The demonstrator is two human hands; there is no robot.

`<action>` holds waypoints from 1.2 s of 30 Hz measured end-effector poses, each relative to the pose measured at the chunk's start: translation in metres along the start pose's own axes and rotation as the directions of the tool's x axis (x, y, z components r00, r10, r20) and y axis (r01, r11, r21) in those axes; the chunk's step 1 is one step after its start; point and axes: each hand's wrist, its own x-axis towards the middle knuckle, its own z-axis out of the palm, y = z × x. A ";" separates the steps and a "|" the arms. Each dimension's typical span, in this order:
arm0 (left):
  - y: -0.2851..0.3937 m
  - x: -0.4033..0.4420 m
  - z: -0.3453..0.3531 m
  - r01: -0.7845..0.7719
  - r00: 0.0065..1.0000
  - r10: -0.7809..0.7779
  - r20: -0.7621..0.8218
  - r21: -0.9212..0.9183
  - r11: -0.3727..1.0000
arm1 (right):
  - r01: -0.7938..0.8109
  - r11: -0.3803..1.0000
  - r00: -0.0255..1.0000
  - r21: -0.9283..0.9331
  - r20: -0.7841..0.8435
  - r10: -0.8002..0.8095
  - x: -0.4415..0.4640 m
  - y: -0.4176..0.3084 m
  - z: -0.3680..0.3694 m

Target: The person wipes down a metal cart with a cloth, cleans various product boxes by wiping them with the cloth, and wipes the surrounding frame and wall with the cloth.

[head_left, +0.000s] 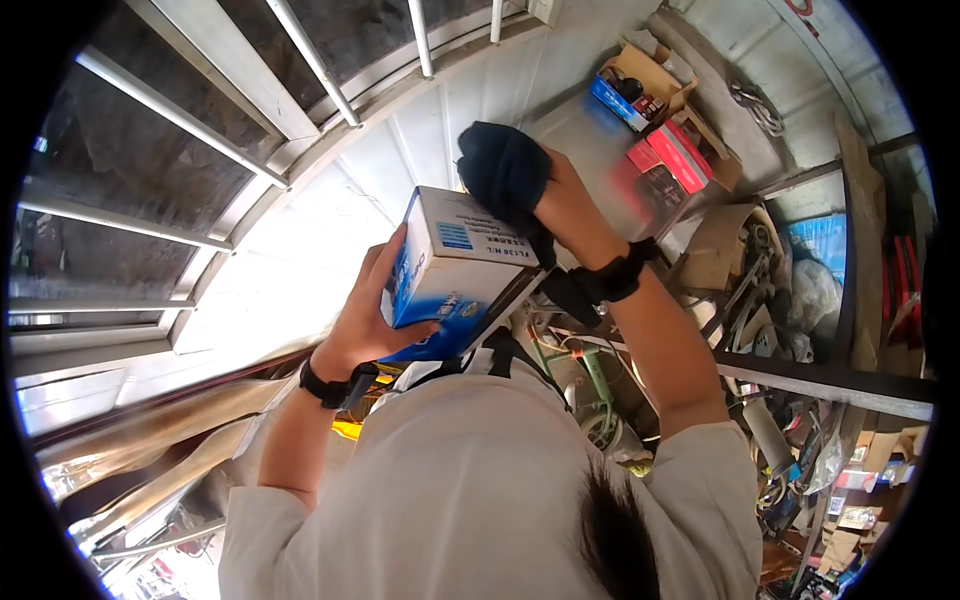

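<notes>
A blue-and-white cardboard box (455, 300) with printed lettering is held up, tilted, in front of my chest. My left hand (362, 318) grips it from the left, its thumb across the blue printed face and its fingers along the side. At the box's upper right corner, my right hand (562, 195) holds a dark cloth (500, 165) bunched against the end of the box. The cloth covers most of the right fingers. A dark strap sits around each wrist.
Barred windows (160, 120) run along the left. On a metal surface at upper right stand an open blue box (620, 100) and a red box (685, 155). Below, a shelf edge (820, 385), tools and cables crowd the right side.
</notes>
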 end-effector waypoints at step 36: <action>-0.018 0.012 0.006 0.095 0.845 -0.533 -0.032 -0.973 0.210 | -0.298 0.939 0.949 0.173 0.162 0.272 -0.087 0.073 -0.003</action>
